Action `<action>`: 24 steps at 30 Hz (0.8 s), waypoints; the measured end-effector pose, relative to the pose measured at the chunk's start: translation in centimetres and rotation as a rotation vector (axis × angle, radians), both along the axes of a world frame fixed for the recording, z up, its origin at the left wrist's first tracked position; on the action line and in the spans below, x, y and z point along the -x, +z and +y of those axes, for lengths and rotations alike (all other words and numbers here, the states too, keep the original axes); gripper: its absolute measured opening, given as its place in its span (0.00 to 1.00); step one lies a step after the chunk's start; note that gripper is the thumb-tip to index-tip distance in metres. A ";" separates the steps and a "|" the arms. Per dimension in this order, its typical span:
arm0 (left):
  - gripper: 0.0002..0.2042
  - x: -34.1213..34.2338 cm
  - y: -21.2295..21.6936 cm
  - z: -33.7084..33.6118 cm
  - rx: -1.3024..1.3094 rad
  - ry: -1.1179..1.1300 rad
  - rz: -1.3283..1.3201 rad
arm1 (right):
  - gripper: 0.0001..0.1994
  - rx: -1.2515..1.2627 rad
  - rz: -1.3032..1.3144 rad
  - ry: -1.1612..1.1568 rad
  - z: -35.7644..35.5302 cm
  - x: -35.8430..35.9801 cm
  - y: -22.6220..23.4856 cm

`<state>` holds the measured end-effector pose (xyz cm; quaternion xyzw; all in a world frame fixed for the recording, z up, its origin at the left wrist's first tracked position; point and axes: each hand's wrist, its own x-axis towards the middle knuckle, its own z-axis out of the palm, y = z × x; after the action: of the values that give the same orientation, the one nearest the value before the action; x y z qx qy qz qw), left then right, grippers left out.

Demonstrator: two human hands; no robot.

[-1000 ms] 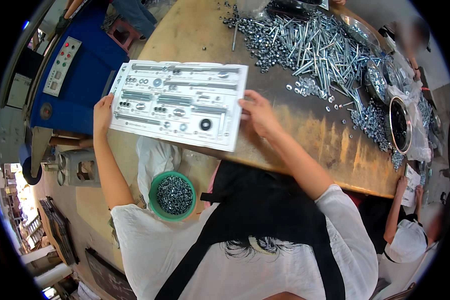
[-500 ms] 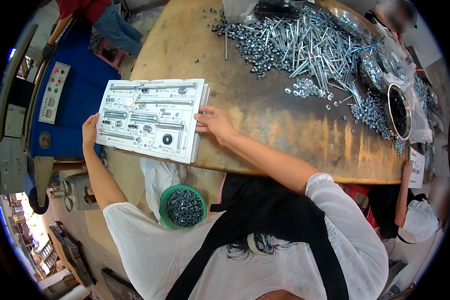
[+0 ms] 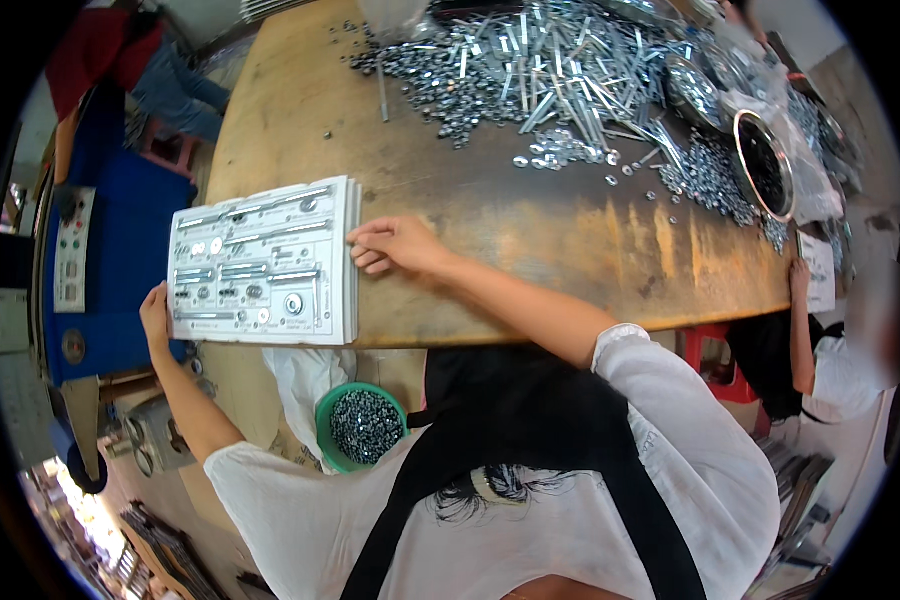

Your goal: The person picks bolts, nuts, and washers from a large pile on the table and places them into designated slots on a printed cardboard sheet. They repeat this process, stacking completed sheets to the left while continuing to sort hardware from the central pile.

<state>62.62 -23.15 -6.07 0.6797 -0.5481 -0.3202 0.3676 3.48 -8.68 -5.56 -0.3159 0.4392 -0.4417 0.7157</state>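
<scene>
A stack of white cards [image 3: 262,265], each carrying rows of silver bolts, washers and small fittings under clear blisters, is lying flat on the near left part of the brown wooden counter [image 3: 530,240], with its left and lower edges reaching to the counter's rim. The left hand [image 3: 155,312] is gripping the stack at its lower left corner, fingers curled round the edge from outside the counter. The right hand [image 3: 395,245] is resting on the counter just beside the stack's right edge, fingers loosely bent and fingertips touching the side of the cards, holding nothing else. Across the far side of the counter a wide heap of loose silver bolts and nuts [image 3: 560,70] is spreading, well apart from the cards, and a few stray washers are lying between the heap and the bare wood in front of it. A round black-rimmed metal bowl [image 3: 765,165] is standing among the hardware at the far right. Below the counter's edge, near the person's body, a green tub [image 3: 362,428] full of small dark screws is sitting beside a white plastic bag [image 3: 305,375]. At the right end of the counter another person's hand [image 3: 800,275] is touching a white sheet [image 3: 820,270].
</scene>
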 end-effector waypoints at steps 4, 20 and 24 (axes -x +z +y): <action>0.12 1.5 3.1 -0.1 0.246 0.058 -0.317 | 0.15 0.597 1.192 -0.405 0.2 11.8 0.6; 0.09 50.5 11.2 10.7 0.213 -0.867 -0.240 | 0.12 0.763 1.548 -0.495 7.3 27.9 -3.7; 0.10 62.5 5.5 12.3 0.275 -1.035 -0.398 | 0.13 0.740 1.484 -0.547 8.6 28.1 -3.5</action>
<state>0.15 -10.81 -0.56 0.3158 -0.9049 -0.2501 0.1375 -24.64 -0.07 -9.08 -0.6176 0.6807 -0.3925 -0.0350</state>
